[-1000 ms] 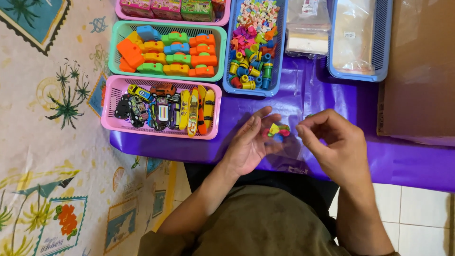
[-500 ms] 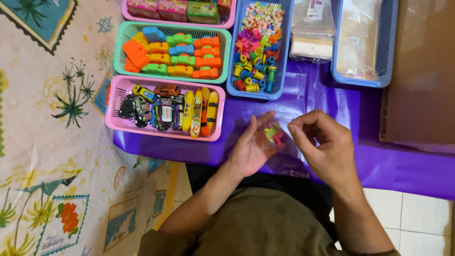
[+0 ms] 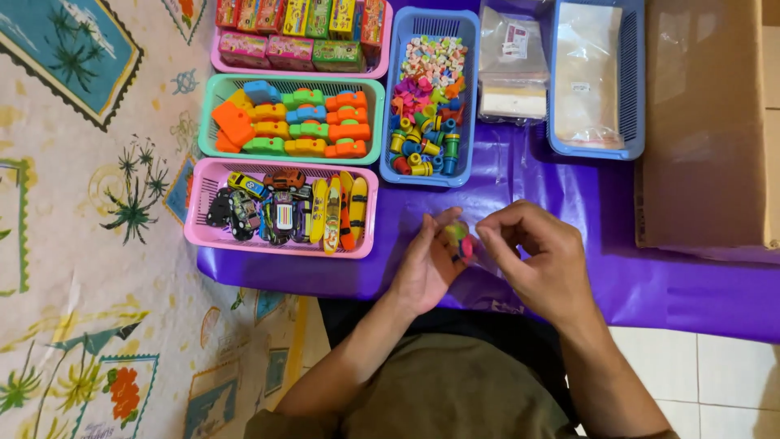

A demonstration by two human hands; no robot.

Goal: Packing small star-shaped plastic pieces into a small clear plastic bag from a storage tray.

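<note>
Frame centre: the left hand and right hand meet over a purple sheet, both pinching a small clear bag of coloured pieces, yellow-green and pink. The pink basket lies just left; a blue basket just above. Bare sheet extends right.

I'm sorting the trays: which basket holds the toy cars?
The pink basket nearest the left hand, with cars and little skateboards; the other pink one holds boxes.
</note>
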